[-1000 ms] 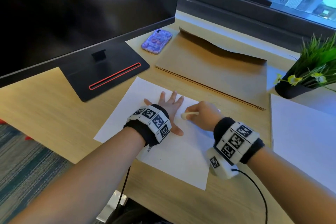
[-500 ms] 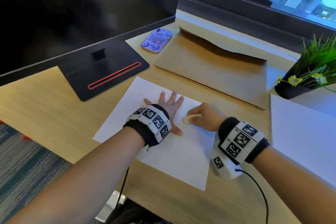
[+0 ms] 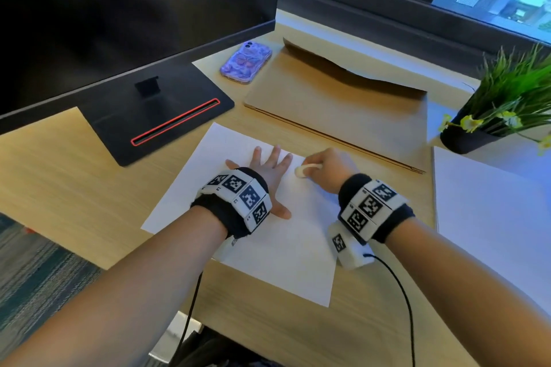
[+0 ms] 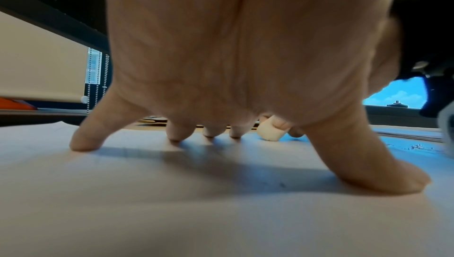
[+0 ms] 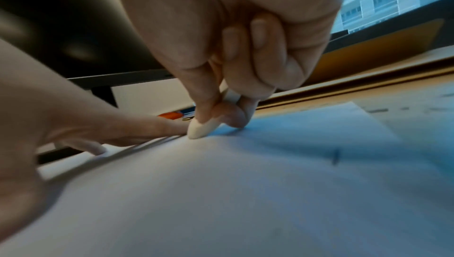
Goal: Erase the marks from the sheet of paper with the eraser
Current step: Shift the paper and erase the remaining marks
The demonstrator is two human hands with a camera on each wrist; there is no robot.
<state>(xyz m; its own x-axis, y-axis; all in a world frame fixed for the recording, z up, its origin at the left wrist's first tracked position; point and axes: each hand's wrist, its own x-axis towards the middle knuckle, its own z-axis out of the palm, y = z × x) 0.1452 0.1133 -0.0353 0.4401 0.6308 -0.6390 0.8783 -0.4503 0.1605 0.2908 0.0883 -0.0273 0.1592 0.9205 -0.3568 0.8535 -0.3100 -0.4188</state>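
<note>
Nearest: left hand (image 3: 268, 170) spread flat on the sheet (image 3: 268, 253), fingers straight and splayed, pinning it to the desk (image 3: 74, 194). Just beside, right hand (image 3: 328, 168) pinching the eraser (image 3: 301, 171), tip down on the sheet close to the left fingertips (image 4: 175, 134). A small dark mark (image 5: 335, 157) left on the sheet nearer the right wrist; fainter marks hard to make out.

Risks, as a guess: creasing or tearing if rubbing hard away from the pinned patch; sheet sliding if the left hand lifts; smearing under the right wrist; missed marks outside the rubbing spot.

Farther off: second sheet (image 3: 492, 211) on the right, well apart. Beyond, brown envelope (image 3: 337, 107), monitor base (image 3: 155, 116), phone (image 3: 246, 62), plant (image 3: 501, 104). Nothing between eraser and marks; only the left fingers crowd the stroke.
</note>
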